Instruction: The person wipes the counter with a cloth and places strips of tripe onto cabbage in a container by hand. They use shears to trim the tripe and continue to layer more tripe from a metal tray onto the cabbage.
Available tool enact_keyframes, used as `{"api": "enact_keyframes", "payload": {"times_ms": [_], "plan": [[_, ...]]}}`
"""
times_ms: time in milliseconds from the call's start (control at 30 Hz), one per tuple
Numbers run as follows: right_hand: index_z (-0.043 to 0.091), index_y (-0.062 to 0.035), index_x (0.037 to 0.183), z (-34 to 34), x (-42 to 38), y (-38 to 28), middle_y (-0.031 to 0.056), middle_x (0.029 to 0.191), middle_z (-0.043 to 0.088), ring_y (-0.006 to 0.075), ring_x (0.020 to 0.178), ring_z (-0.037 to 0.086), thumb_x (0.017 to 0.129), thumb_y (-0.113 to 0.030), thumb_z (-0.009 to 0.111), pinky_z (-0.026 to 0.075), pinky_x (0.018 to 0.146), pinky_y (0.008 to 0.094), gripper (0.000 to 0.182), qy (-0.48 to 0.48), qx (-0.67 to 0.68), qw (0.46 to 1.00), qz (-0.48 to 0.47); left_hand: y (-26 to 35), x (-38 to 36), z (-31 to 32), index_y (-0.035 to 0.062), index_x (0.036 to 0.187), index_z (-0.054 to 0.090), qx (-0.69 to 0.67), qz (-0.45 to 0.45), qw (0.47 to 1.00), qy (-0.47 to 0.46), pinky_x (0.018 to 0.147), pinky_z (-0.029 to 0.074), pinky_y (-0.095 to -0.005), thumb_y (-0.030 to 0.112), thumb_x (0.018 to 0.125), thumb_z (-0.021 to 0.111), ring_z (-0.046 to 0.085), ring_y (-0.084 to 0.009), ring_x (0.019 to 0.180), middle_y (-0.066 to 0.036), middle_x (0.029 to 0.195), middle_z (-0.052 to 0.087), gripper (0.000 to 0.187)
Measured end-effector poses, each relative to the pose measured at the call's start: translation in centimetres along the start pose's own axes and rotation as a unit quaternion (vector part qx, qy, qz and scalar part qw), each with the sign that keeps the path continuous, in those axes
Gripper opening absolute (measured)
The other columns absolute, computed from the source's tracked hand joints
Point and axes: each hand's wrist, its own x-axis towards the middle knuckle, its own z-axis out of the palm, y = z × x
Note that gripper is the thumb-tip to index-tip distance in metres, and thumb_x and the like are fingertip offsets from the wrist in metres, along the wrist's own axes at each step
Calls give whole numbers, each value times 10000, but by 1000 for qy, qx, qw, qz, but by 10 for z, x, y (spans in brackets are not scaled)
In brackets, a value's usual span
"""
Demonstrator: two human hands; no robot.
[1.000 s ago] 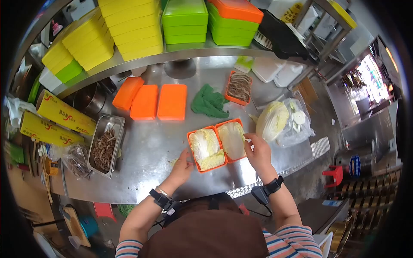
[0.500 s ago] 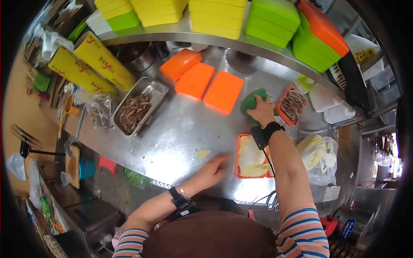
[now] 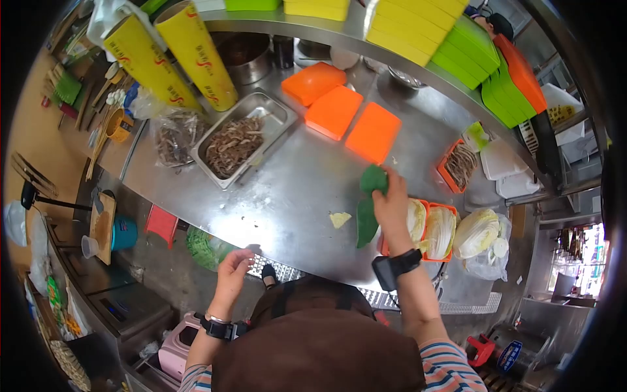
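My right hand (image 3: 392, 208) is closed on a limp green cloth (image 3: 366, 224), part of which hangs down toward the steel counter. Right beside that hand are orange trays with cut napa cabbage (image 3: 441, 232); my wrist and fingers cover part of the nearer tray. A whole napa cabbage (image 3: 476, 234) lies on a plastic bag to the right. At the counter's front edge, my left hand (image 3: 233, 266) is loosely curled with nothing visible in it. A scrap of cabbage leaf (image 3: 339, 219) lies left of the cloth.
A steel pan of shredded brownish food (image 3: 236, 145) stands at left, near yellow film rolls (image 3: 196, 55). Orange boxes (image 3: 373, 132) lie behind the cloth. An orange tray of similar strips (image 3: 460, 166) is at right. Stacked yellow and green boxes (image 3: 418, 29) line the overhead shelf.
My right hand has brought the green cloth from beside the tray of strips toward me, next to the cabbage trays. My left hand has drawn back left to the counter edge. The view has shifted.
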Motion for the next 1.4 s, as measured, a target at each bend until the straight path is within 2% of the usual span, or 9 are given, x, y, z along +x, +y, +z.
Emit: {"api": "enact_keyframes", "payload": {"times_ms": [67,333,500,600,767,1000,1233,1300,1400], "plan": [[531,-75,1276,32,-14,0,196,1310,474,355,1214,445,765,-82,580,362,1011,450,514,10,-307,952,-23,-2,-3,-15,27,1135,598,42,15,999,-18,790,480,-241,23,935,521,614,-109,924,-43,1062,657,215],[546,-109,1273,160,-94,-26,138,1322,475,360,1251,399,732,-57,577,278,1053,502,544,-2,-230,966,-119,-14,-35,-82,7,1114,598,43,25,999,-23,798,484,-245,24,940,516,613,-106,911,-43,1040,655,193],[628,-119,1124,219,-82,-60,106,1175,586,335,1136,504,692,-9,614,392,971,425,446,-117,-108,968,-194,-9,-37,-122,-25,1080,607,22,12,999,30,817,506,-254,-29,919,512,625,-119,900,-69,979,668,187],[634,-93,1084,210,-34,-63,122,1069,615,345,1022,536,701,0,612,442,899,428,394,-42,22,988,-145,-17,-46,-145,-26,1086,605,23,26,997,62,818,505,-250,-27,919,512,626,-125,902,-73,980,668,191],[622,-110,1160,226,-4,-65,90,1239,557,303,1163,474,720,-81,630,367,968,435,441,-58,-281,939,-188,-58,-74,-163,-17,1104,599,18,-16,995,97,819,504,-253,-27,921,508,629,-135,897,-78,1005,665,204],[641,-182,1149,245,-74,-84,80,1223,569,298,1159,482,694,-97,645,378,966,436,463,-261,-176,896,-313,-57,-73,-166,-12,1095,605,-1,-64,996,55,795,504,-257,-5,919,525,627,-128,878,-72,999,666,193],[587,-11,1195,106,-128,-67,171,1124,627,343,1097,561,739,-103,538,395,1006,425,468,-31,58,997,26,-59,-54,-173,-11,1080,612,38,-13,999,26,798,514,-266,-4,910,536,632,-128,873,-72,970,673,186],[549,-1,1247,60,-164,-28,210,1210,573,388,1168,497,725,-129,538,321,1059,468,538,12,-223,974,-24,-64,-57,-176,-11,1079,613,32,-35,999,20,796,516,-267,-4,911,535,632,-129,872,-73,970,673,185],[495,-3,1302,81,-200,26,300,1356,403,473,1245,382,682,-156,547,261,1084,531,641,58,-328,941,-68,-70,-61,-188,-7,1081,616,27,-46,998,33,799,516,-268,-1,917,534,633,-127,862,-70,971,673,183]]}}
